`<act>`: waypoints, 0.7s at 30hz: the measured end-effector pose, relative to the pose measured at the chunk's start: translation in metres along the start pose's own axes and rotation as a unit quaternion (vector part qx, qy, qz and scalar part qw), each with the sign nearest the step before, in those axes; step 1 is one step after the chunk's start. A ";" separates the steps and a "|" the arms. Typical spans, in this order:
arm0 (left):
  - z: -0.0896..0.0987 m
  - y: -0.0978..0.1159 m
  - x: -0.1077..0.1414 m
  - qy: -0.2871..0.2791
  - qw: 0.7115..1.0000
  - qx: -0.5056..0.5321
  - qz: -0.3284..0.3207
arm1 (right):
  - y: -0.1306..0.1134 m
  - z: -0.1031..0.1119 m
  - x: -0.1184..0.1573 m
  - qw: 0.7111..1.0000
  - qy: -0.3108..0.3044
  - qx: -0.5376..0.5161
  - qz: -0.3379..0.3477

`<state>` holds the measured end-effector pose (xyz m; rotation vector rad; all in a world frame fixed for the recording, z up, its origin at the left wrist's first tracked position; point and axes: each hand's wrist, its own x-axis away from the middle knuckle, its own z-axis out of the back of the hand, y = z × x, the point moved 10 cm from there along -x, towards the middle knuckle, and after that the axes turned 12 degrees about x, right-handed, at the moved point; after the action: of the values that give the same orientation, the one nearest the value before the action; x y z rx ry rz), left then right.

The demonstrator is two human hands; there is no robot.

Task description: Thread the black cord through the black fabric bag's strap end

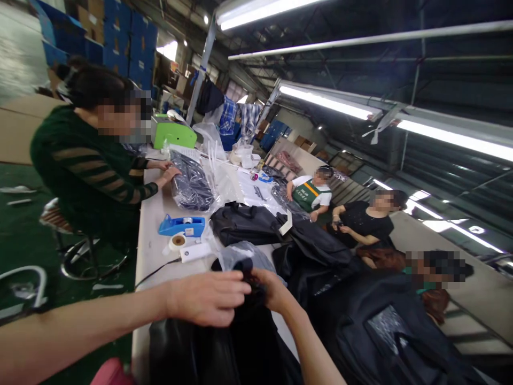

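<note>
In the head view, my left hand (208, 297) reaches in from the left, its fingers bent against a bunched black strap (242, 266). My right hand (273, 290) grips the same strap from the other side, thumb and fingers curled together. Below both hands lies a black bag (200, 350) with a smooth, slightly shiny surface; the strap appears to belong to it. Just behind the hands sits a crumpled clear plastic bag (246, 254). My fingertips partly hide the strap, so its end cannot be made out.
On the table (154, 255) are a blue tape dispenser (182, 225), a tape roll (177, 242) and a white corded box (195, 252). More black bags (372, 315) pile up at right. A co-worker (92, 160) at left handles a plastic-wrapped bag (192, 182); several people sit opposite.
</note>
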<state>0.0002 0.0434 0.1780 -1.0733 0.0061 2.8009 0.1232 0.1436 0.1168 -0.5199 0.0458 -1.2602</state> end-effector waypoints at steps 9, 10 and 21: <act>-0.099 -0.022 -0.013 -0.298 0.809 0.464 0.206 | 0.001 0.016 0.019 1.000 0.019 -0.001 -0.007; -0.095 -0.031 -0.017 -0.284 0.805 0.463 0.239 | -0.002 0.021 0.030 1.000 0.026 0.008 -0.015; -0.077 0.037 -0.074 -0.326 0.786 0.426 0.309 | 0.056 0.004 0.330 0.938 0.088 0.069 -0.328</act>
<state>0.1006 -0.0068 0.1685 0.1774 1.6065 2.8770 0.2801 -0.1451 0.1801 -0.3021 -0.0732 -1.9473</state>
